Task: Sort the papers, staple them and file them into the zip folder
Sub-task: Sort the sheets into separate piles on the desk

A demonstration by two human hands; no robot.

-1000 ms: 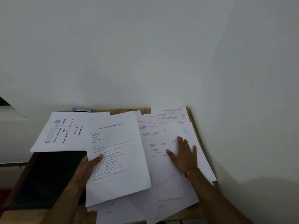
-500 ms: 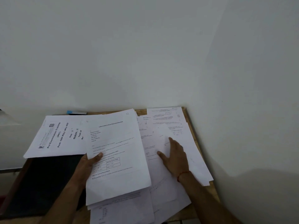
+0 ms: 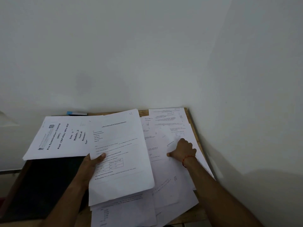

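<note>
You're holding a printed letter (image 3: 121, 161) in your left hand (image 3: 91, 163), thumb pinching down on its left edge, so it's sitting tilted over the mess of loose papers (image 3: 164, 177) covering the right half of the wooden table (image 3: 143, 112). Your right hand (image 3: 182, 150) is resting on those papers with fingers curled and thumb sticking out; hard to tell if it's actually gripping a sheet. A training booklet (image 3: 62, 136) is lying left of the letter, overlapping a black folder (image 3: 45, 185) beside your left arm. A red thread (image 3: 186, 158) is sitting on your right wrist, and something blue (image 3: 71, 113) is peeking out by the wall.
</note>
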